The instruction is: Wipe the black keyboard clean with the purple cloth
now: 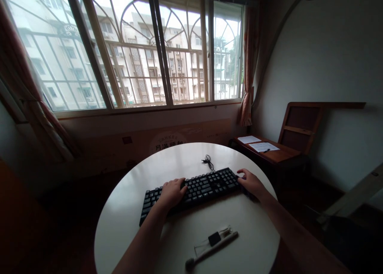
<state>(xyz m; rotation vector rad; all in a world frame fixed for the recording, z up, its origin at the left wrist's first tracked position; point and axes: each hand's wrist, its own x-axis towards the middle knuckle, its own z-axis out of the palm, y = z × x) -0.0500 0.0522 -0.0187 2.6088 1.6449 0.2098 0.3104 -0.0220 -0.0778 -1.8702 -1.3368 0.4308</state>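
Head view: anything container-like?

Bottom centre, beside a toothbrush point(214, 248), a clear packet point(204, 245) with a dark square point(214, 238); inside it or on top, cannot tell.

And edges, open room?

Keyboard point(206, 188) mid-frame on the round white table point(125, 226); bare surface toward lower left, rim nearer at right.

Hands?

Left hand point(172, 192) palm-down over the keyboard, fingers loosely curved, tips partly hidden; grip, cannot tell. Right hand point(251, 183) at the keyboard's right end, thumb and forefinger parted; whether holding anything, cannot tell.
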